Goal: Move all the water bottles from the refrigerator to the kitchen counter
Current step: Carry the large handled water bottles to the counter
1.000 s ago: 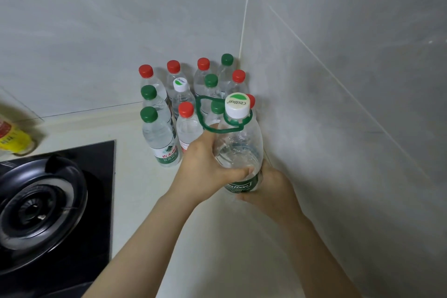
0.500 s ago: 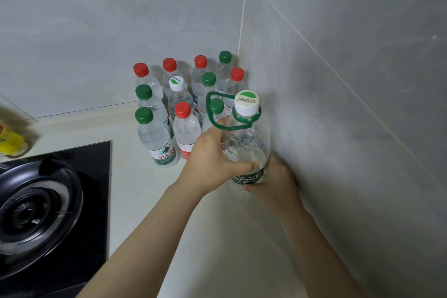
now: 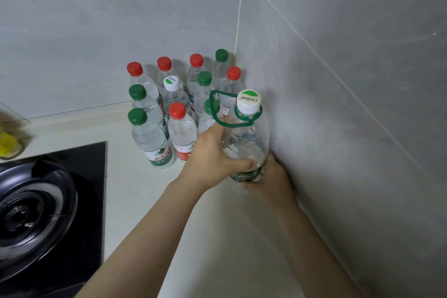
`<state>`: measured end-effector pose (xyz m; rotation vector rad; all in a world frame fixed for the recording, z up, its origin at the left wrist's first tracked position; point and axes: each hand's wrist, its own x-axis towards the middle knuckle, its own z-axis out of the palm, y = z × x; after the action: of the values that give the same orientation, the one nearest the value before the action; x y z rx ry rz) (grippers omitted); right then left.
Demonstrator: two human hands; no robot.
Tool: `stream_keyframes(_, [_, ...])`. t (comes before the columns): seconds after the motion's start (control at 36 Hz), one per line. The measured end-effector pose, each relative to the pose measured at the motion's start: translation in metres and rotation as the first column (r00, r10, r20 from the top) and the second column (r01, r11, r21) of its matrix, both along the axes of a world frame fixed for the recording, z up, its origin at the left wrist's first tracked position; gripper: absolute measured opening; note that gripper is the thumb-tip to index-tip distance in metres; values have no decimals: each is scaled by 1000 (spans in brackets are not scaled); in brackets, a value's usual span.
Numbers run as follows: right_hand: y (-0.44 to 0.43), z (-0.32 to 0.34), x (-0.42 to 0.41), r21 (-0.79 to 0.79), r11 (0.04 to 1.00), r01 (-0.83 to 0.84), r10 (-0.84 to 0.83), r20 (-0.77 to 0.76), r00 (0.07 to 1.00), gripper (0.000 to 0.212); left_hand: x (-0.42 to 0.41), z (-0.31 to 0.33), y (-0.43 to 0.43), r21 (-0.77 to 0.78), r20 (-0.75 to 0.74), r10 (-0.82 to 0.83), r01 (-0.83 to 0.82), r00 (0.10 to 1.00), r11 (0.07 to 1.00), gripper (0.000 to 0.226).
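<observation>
A large clear water bottle [image 3: 246, 138] with a white cap and a green carry handle stands close to the right wall, at the front of the bottle group. My left hand [image 3: 210, 159] grips its left side, thumb across the front. My right hand [image 3: 271, 176] holds its lower right side near the wall, partly hidden behind the bottle. Behind and to the left, several small water bottles [image 3: 179, 109] with red, green and white caps stand clustered in the corner of the pale kitchen counter [image 3: 135, 191].
A black gas hob [image 3: 48, 213] with a round burner fills the lower left. A yellow object [image 3: 7, 145] sits blurred at the left edge. Grey tiled walls close the corner behind and to the right of the bottles.
The large bottle, held in both hands, has moved slightly right and back, closer to the wall and the bottle group. The view has shifted a little.
</observation>
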<state>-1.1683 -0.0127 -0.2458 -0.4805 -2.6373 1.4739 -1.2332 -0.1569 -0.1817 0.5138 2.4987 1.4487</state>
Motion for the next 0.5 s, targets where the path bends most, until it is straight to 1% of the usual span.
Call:
stream_keyframes(0.06, [1,-3,1,-16,1000,7,-6,8,1000,64,-1,0,1,-5,11,4,-4,1000,1000,69])
stream_keyframes(0.14, [2,-7,3,-24,1000,10,-9,34,999,77,1,3,4,-10,16,0,0,1000,1000,64])
stream_keyframes(0.19, [3,-10,3,-6,1000,6,-5,35,999,83,2,3,5,-12,6,-1,1,1000,1000,64])
stream_keyframes(0.31, [5,-15,5,43,999,14,-16,50,999,79,5,3,10,-23,-16,-15,15,1000,1000,62])
stream_keyframes(0.39, [3,-19,3,82,996,20,-24,53,998,75,7,3,14,4,-18,-55,56,998,998,65])
stream_keyframes(0.44, [-2,-19,0,13,999,52,-53,104,993,82,7,3,16,1,-23,-61,61,998,998,64])
stream_keyframes(0.5, [-5,-24,0,9,997,80,-80,96,992,90,7,3,16,-8,-25,-59,59,998,998,65])
